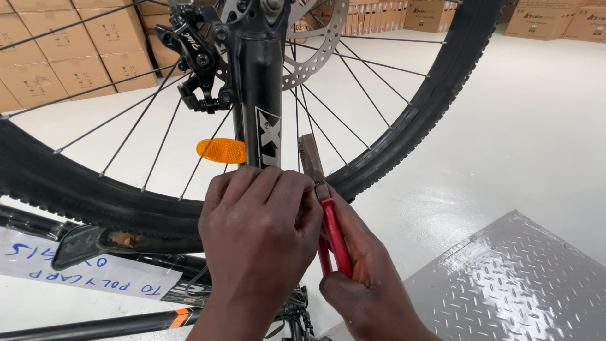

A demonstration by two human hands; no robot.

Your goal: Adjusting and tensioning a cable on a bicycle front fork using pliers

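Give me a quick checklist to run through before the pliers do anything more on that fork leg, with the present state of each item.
1. Right hand grips the red-handled pliers: ok.
2. Left hand steadies the black fork leg, wrapped round its lower part: ok.
3. What the plier jaws bite on: cannot tell, the left hand covers that spot.
4. Plier nose clear of the spokes: cannot tell, it stands right among them.
5. Orange reflector free of both hands: ok, it sits just above the left knuckles.
6. Left fingers clear of the jaws: not ok, they lie against the pliers.
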